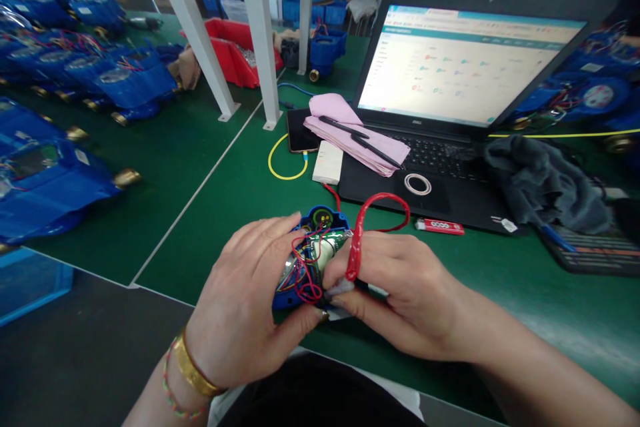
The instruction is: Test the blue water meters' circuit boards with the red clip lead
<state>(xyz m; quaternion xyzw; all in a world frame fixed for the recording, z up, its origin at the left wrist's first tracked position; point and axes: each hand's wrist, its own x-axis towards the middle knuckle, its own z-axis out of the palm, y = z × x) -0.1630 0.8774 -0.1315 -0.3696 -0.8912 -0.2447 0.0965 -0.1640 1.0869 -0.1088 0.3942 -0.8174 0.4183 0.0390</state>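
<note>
Fingers of the left hand curl over the left flank of an open blue meter housing, thumb braced at its near edge; in the head view the housing sits between both hands, close to the near edge of the green table, its long axis slanting from near left to far right. Fingertips of the right hand are pinched round a pale connector on a red cable, right at the housing's near right corner, so the housing lies just left of that pinch; both hands are on it or touching it, the left covering more; the connector's tip is hidden.

Loose red wires coil across the circuit board, near the right fingertips, and are the closest clutter; the red cable arches over the right hand. Beyond lie a white box, a smartphone and a laptop, with pink cloth and black pens on it; a red-and-white packet rests beside the laptop's front edge; more blue meters stand well apart at left.
</note>
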